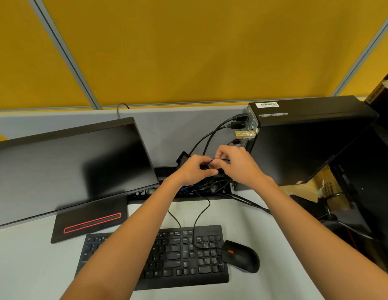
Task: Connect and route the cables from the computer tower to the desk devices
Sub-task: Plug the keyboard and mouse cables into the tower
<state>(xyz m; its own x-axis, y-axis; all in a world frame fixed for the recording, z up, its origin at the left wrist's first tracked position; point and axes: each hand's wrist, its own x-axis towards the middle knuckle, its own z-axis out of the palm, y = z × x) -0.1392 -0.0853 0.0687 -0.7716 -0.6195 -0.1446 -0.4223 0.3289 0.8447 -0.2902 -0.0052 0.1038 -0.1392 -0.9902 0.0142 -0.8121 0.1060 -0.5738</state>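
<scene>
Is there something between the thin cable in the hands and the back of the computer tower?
Nothing visible blocks it. Both hands, left hand and right hand, pinch the thin cable just beside the tower. Only plugged cables hang above, off the path.

No text can be read. The white barcode sticker (266, 104) on top of the black computer tower (308, 137), in the upper right of the frame, carries print too small to make out. The legends on the black keyboard (167, 258) at the lower centre are blurred.
</scene>
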